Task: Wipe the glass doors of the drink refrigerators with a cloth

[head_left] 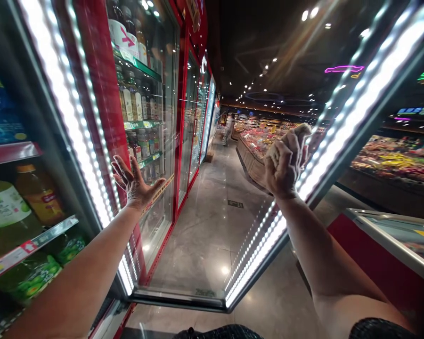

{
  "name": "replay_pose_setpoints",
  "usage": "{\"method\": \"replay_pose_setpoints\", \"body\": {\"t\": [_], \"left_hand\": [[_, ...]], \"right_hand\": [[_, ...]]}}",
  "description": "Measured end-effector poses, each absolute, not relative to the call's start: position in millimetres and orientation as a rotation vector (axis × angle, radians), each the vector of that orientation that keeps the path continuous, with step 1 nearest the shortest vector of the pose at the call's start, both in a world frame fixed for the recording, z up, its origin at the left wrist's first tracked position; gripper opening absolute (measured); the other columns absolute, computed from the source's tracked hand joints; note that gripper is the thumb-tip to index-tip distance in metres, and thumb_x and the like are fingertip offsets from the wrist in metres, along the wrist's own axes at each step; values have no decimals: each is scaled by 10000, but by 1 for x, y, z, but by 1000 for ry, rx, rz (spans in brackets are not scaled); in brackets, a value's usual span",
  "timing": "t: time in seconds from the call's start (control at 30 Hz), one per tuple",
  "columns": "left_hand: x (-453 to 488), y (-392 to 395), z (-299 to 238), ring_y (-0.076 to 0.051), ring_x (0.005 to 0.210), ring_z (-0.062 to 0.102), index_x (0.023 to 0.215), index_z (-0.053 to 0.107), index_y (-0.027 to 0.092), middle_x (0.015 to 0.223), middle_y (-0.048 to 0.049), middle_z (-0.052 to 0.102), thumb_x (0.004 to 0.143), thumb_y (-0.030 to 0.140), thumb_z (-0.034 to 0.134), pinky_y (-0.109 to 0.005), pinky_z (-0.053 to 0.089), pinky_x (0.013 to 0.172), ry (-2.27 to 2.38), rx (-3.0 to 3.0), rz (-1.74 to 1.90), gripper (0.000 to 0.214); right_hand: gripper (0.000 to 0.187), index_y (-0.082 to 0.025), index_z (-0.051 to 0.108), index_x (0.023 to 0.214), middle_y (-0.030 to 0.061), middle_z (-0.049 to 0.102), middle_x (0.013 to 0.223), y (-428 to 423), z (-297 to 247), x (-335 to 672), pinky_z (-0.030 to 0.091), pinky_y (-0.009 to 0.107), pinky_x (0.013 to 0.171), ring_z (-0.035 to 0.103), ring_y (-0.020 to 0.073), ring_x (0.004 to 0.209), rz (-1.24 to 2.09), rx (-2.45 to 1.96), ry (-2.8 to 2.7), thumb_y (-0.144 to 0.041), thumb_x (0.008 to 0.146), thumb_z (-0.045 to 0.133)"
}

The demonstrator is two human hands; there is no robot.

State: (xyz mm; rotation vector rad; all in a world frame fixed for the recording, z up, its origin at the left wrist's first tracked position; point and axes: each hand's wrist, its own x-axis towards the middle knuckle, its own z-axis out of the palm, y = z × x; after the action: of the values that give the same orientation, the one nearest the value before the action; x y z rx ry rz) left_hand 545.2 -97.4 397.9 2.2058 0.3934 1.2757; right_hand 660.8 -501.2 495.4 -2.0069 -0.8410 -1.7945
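A glass cooler door (183, 301) with bright light strips along its frame stands swung open in front of me. My left hand (136, 183) is spread on or close to the glass near the door's left side, fingers apart and nothing in it. Toward the right side of the door, my right hand (282, 176) is closed around a crumpled beige cloth (301, 131), up at the glass by the right light strip. Whether the cloth presses on the pane I cannot tell.
Shelves with several drink bottles (38, 193) stand close on my left. Beyond the glass, red-framed coolers (180, 117) line a grey tiled aisle (212, 221). Produce displays (257, 141) and a red chest freezer (360, 254) are on the right. A person (229, 129) stands far down the aisle.
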Motion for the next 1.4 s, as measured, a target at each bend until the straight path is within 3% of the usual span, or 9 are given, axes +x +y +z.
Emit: {"method": "replay_pose_setpoints", "body": {"t": [0.2,0.37,0.47,0.67,0.87,0.97,1.13,1.27,1.4], "left_hand": [[541,-94,393,-380,1585,-100,1657,89,214,1727,-160,-25,704,771,692,-660,84,1234,403,2296,1326,1258],[540,-93,391,-383,1588,-73,1657,90,198,1724,-176,23,732,759,681,-664,88,1235,423,2354,1315,1233],[539,-92,389,-385,1589,-51,1656,96,188,1720,-189,45,752,738,683,-672,67,1234,451,2395,1310,1210],[536,-85,385,-380,1591,1,1646,178,182,1701,-204,162,767,698,707,-652,45,1248,468,2500,1265,1148],[529,-79,382,-370,1592,-8,1631,244,163,1691,-224,180,764,737,680,-631,47,1255,428,2522,1258,1127],[526,-77,382,-350,1596,27,1620,286,178,1680,-216,232,756,750,676,-597,23,1268,367,2494,1273,1107],[527,-75,380,-347,1594,-21,1626,266,181,1700,-204,164,722,742,716,-580,52,1276,373,2449,1278,1155],[529,-75,374,-327,1585,-101,1642,196,163,1707,-203,114,760,673,734,-580,58,1277,361,2476,1333,1152],[529,-75,372,-330,1592,-27,1643,185,163,1697,-209,152,772,596,769,-578,82,1280,358,2483,1335,1135]], "right_hand": [[499,-264,527,1438,141,545,1511,-488,472,652,326,617,1196,370,349,1504,-1727,-2202,-1346,-286,946,605],[551,-249,436,1528,158,428,1602,-478,512,663,312,667,1181,316,365,1526,-1706,-2055,-900,-342,991,516],[559,-248,422,1537,157,410,1614,-452,509,657,304,668,1189,278,363,1545,-1711,-2048,-918,-342,995,518],[511,-275,507,1467,108,511,1558,-431,479,642,348,547,1215,331,294,1533,-1768,-2141,-1426,-241,963,584],[458,-159,560,1423,198,478,1563,-416,509,650,282,565,1234,305,340,1537,-1884,-1959,-1137,-301,988,562],[469,-198,557,1433,175,485,1565,-406,495,644,281,592,1232,301,336,1541,-1752,-2031,-1292,-287,973,575],[484,-317,548,1442,68,488,1582,-402,492,635,289,535,1247,362,274,1520,-1515,-2199,-1630,-255,963,574],[499,-280,521,1481,88,400,1633,-380,516,631,206,587,1271,280,317,1552,-1543,-2182,-1344,-287,982,540],[522,-276,495,1502,103,389,1636,-355,502,625,223,621,1254,258,321,1560,-1530,-2127,-1380,-266,982,538]]}}
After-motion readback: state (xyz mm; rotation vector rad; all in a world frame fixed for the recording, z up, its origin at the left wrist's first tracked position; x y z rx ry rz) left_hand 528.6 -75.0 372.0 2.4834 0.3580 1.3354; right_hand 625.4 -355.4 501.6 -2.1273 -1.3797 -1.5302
